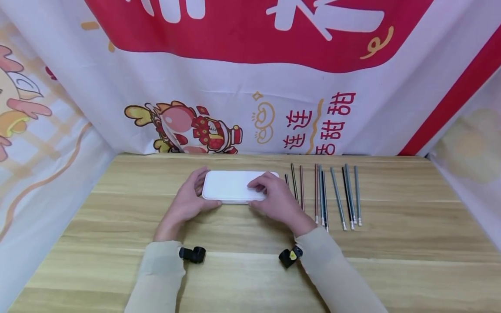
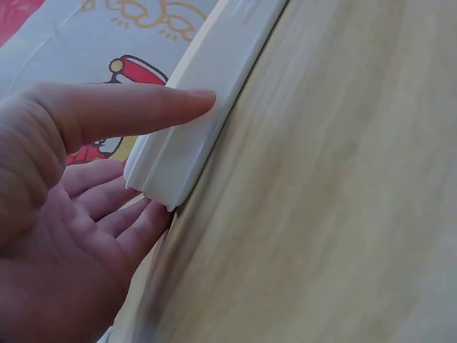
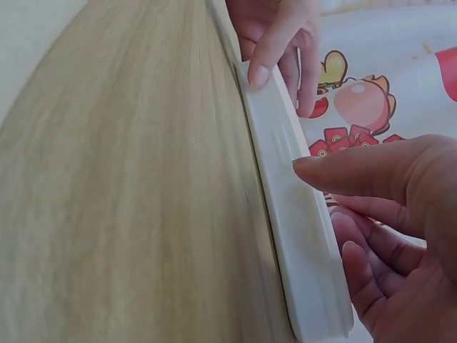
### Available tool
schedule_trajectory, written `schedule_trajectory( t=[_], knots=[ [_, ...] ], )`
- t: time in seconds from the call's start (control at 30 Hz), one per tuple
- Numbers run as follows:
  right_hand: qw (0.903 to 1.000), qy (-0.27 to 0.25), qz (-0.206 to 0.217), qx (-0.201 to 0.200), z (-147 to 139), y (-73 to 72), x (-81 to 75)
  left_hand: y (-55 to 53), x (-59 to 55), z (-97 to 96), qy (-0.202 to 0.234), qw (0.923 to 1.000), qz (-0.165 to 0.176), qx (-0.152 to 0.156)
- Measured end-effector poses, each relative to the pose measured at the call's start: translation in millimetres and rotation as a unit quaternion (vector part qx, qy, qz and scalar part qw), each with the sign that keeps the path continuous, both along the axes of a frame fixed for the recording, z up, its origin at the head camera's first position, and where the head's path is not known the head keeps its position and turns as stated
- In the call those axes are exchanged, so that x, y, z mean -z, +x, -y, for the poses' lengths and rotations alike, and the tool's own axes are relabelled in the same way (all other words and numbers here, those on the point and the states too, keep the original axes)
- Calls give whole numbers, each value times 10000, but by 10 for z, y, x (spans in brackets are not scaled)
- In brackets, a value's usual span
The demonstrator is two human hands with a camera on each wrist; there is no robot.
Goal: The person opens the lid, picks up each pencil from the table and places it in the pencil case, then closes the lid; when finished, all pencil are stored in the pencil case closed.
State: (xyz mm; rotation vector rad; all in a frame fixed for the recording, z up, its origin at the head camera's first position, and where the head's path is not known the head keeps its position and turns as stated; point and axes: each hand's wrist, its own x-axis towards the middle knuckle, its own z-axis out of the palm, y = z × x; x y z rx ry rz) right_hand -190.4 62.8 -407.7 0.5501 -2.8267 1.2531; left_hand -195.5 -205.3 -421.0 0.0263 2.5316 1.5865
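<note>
A flat white pencil box (image 1: 227,184) with rounded corners lies lengthwise on the table, its lid on. My left hand (image 1: 189,198) holds its left end, the thumb (image 2: 178,107) against the front side and the other fingers around the end. At the right part of the box is my right hand (image 1: 278,195). Its thumb (image 3: 335,171) presses the front side, while its bent fingers reach over the top. A seam between lid and base runs along the box in the left wrist view.
Several pencils (image 1: 338,198) in dark, red-brown and grey-blue lie to the right of the box, most with white eraser ends toward me. Printed cloth (image 1: 235,78) hangs behind the wooden table (image 1: 242,278) and at both sides. Each wrist wears a small black camera (image 1: 194,254).
</note>
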Motion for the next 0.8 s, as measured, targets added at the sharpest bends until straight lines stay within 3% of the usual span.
schedule_trajectory(
  t=[0.2,0.47,0.8],
  knots=[
    [9999,118,-71,-71,35,-8,-33,-7,-6,-16,-31,9999,82,-98],
    [9962,864,-36,-124,125,-23,-62,-8,27,10,-132,9997,186,-79],
    [9797,1914,-549,-244,208,-63,-80,-25,47,15,49,9997,224,-76]
  ],
)
